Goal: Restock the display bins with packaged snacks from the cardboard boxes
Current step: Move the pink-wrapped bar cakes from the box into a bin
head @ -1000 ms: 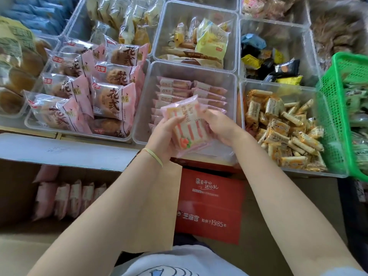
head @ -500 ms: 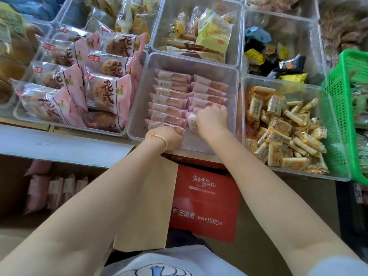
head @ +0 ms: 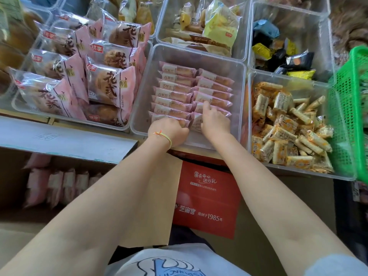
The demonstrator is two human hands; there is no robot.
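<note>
A clear display bin (head: pixel 241 100) in the middle holds two rows of small pink snack packets (head: pixel 175 84). Both my hands are inside its near end. My left hand (head: pixel 169 130), with a yellow band on the wrist, has its fingers curled on the nearest packet of the left row. My right hand (head: pixel 215 121) presses on the nearest packets of the right row, fingers bent over them. Down at the left, an open cardboard box (head: pixel 65 142) holds more pink packets (head: pixel 57 186) standing on edge.
Left of the middle bin, another bin holds large pink bread packs (head: pixel 111 84). To the right stands a bin of orange-and-white wafer bars (head: pixel 286 126), then a green basket (head: pixel 350 108). More bins line the back. A red carton (head: pixel 207 198) sits below the shelf edge.
A second ago both hands held a stack of pink packets above the bin. They went down into the bin and set the packets at the near end of the rows.
</note>
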